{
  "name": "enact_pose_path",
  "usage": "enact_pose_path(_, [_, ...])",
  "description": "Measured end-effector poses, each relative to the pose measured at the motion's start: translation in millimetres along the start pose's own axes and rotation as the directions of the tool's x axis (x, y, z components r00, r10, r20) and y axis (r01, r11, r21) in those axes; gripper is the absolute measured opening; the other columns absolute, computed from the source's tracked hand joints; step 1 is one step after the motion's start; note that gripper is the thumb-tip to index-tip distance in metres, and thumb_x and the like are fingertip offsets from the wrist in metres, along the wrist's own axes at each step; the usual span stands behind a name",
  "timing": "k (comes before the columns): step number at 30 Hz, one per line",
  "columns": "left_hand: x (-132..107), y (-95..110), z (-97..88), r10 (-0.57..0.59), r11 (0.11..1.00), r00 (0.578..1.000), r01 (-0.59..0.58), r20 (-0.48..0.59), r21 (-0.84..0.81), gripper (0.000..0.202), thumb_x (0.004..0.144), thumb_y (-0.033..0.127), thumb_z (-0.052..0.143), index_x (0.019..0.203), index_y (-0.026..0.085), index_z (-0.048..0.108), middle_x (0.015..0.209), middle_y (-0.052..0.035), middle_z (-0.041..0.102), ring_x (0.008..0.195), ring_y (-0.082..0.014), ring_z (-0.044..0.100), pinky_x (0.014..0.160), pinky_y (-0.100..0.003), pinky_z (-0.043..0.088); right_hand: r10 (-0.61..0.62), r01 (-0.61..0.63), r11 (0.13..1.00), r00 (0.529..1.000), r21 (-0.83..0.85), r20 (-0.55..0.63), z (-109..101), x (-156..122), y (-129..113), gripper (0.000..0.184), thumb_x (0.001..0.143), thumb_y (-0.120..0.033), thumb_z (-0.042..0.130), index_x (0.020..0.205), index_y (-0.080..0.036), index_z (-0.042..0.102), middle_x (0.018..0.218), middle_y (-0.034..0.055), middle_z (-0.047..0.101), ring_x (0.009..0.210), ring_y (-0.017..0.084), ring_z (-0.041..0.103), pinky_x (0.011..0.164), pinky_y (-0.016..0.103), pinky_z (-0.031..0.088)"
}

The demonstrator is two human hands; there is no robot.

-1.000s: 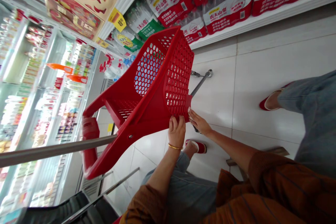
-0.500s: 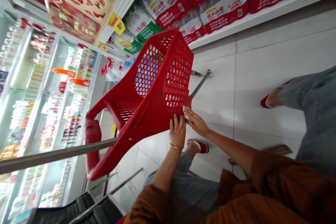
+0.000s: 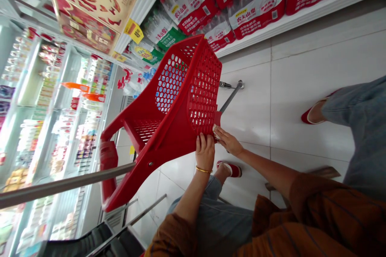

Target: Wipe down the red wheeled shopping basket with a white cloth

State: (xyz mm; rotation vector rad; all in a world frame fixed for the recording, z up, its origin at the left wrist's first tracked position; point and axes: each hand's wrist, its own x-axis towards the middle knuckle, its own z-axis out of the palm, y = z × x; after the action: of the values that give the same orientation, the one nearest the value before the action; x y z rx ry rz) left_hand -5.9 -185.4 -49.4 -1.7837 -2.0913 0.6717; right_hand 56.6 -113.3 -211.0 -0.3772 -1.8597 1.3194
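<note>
A red plastic shopping cart basket point(image 3: 175, 132) with a honeycomb grid stands in front of me, seen at a slant. My left hand point(image 3: 205, 150), with a gold bracelet at the wrist, rests its outstretched fingers on the basket's lower side. Close beside it, my right hand point(image 3: 228, 140) presses a small white cloth point(image 3: 214, 128) to the basket's edge, by the grey metal leg point(image 3: 229, 98). Most of the cloth is covered by the fingers.
Shrink-wrapped packs of bottled water point(image 3: 256, 12) fill the shelf along the top. Lit shelves of drinks point(image 3: 57, 128) stand at left. A grey metal bar point(image 3: 66, 182) crosses the cart's handle end. Black seats point(image 3: 117, 245) are at lower left, above tiled floor point(image 3: 301, 88).
My right hand has slid the cloth slightly down along the basket's edge. The left hand stays flat on the side, and the whole view has shifted a little.
</note>
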Motion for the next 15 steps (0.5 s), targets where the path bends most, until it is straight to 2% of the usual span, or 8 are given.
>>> enact_pose_path(4, [-1, 0, -3.0, -0.007, 1.000, 1.000, 0.007, 0.014, -0.003, 0.036, 0.091, 0.015, 0.046, 0.125, 0.017, 0.060, 0.124, -0.0107, 0.062, 0.127, -0.0306, 0.048, 0.108, -0.048, 0.039, 0.064, -0.064, 0.998, 0.998, -0.025, 0.012, 2, -9, 10, 0.066, 0.091, -0.013, 0.049, 0.148, -0.030, 0.021, 0.151, 0.0038, 0.034, 0.137, 0.020, 0.036, 0.112, 0.042, 0.038])
enact_pose_path(9, [4, 0, -16.5, -0.040, 0.999, 0.999, 0.040, -0.034, -0.014, 0.035, 0.093, 0.021, 0.046, 0.124, 0.019, 0.060, 0.128, -0.0092, 0.061, 0.121, -0.0300, 0.052, 0.103, -0.048, 0.040, 0.056, -0.056, 0.998, 0.998, 0.000, -0.010, -3, -4, 3, 0.064, 0.090, -0.013, 0.050, 0.147, -0.029, 0.026, 0.149, 0.0048, 0.037, 0.135, 0.020, 0.040, 0.111, 0.043, 0.039])
enact_pose_path(12, [14, 0, -27.4, -0.127, 0.991, 0.989, 0.124, -0.074, -0.041, 0.040, 0.094, 0.030, 0.044, 0.132, 0.021, 0.054, 0.135, -0.0102, 0.055, 0.124, -0.0308, 0.049, 0.105, -0.050, 0.036, 0.066, -0.066, 0.998, 0.997, 0.003, -0.032, -8, 4, -5, 0.062, 0.089, -0.014, 0.051, 0.146, -0.028, 0.030, 0.148, 0.0060, 0.040, 0.133, 0.021, 0.042, 0.110, 0.043, 0.041])
enact_pose_path(15, [25, 0, -33.7, -0.216, 0.976, 0.974, 0.213, -0.072, -0.054, 0.044, 0.094, 0.029, 0.041, 0.137, 0.020, 0.047, 0.143, -0.0110, 0.047, 0.127, -0.0306, 0.046, 0.106, -0.050, 0.034, 0.074, -0.074, 0.997, 0.996, 0.007, -0.044, -13, 10, -12, 0.060, 0.088, -0.012, 0.051, 0.144, -0.027, 0.034, 0.147, 0.0062, 0.042, 0.133, 0.021, 0.043, 0.110, 0.044, 0.041])
